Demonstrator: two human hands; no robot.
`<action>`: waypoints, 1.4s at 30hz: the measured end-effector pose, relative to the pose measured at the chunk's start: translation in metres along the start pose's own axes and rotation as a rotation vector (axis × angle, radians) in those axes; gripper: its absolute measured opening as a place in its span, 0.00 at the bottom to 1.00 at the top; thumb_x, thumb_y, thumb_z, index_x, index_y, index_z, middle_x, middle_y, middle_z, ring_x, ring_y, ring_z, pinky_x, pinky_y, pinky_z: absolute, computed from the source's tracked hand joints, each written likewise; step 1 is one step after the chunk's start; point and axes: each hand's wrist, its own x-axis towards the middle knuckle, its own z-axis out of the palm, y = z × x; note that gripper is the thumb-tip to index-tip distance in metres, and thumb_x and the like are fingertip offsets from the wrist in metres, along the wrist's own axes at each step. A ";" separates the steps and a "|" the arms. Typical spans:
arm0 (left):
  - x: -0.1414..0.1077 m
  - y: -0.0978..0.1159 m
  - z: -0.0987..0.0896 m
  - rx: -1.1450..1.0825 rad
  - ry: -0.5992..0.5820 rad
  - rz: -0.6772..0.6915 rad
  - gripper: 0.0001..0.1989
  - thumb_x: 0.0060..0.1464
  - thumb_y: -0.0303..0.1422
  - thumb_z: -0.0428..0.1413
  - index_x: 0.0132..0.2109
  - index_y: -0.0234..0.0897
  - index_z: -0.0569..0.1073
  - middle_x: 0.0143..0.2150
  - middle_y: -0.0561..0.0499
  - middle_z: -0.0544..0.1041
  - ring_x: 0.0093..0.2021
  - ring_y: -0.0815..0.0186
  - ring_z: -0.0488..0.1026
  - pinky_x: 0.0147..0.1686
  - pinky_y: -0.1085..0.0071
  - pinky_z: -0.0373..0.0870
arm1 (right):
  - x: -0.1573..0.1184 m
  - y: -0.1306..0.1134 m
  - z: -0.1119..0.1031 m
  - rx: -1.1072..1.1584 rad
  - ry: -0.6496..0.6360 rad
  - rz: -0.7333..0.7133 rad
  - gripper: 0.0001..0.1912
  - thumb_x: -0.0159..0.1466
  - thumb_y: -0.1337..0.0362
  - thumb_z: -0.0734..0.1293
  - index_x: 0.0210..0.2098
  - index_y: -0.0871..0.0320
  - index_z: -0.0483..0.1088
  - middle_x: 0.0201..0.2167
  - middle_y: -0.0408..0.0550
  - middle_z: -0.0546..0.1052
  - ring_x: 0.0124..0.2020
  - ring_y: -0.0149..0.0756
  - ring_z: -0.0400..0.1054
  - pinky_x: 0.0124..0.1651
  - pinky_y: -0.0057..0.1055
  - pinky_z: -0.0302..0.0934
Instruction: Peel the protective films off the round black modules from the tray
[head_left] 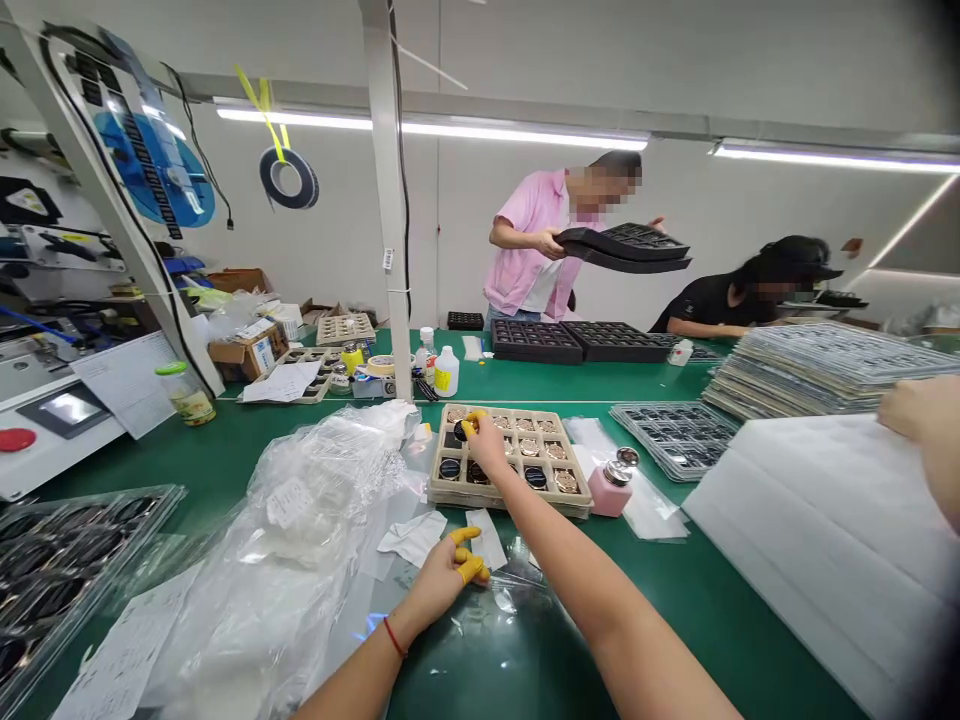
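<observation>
My right hand (489,446), with yellow finger cots, reaches over a beige compartment tray (512,493) and pinches a round black watch part (459,431) at its left side. Other compartments hold rose-gold watch parts (566,481) and black round ones (535,477). Below the tray, my left hand (444,577) is open, its cot-covered fingers apart with nothing visible in them. A red string circles that wrist. White paper pieces (414,538) lie just beyond its fingers. A pink pump bottle (610,490) stands at the tray's right corner.
Crumpled clear plastic (300,560) covers the left of the green table, near a tray of dark parts (67,550). White foam sheeting (810,530) and stacked clear trays (832,365) stand right; another person's hand touches the foam. Opposite, a person in pink (532,240) holds black trays.
</observation>
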 end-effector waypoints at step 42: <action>-0.003 0.008 0.002 0.031 -0.105 -0.055 0.27 0.47 0.34 0.57 0.54 0.28 0.62 0.26 0.50 0.75 0.30 0.63 0.74 0.39 0.61 0.70 | 0.005 0.037 -0.008 -0.428 -0.057 -0.064 0.07 0.57 0.64 0.64 0.32 0.59 0.72 0.33 0.53 0.73 0.44 0.44 0.62 0.46 0.36 0.52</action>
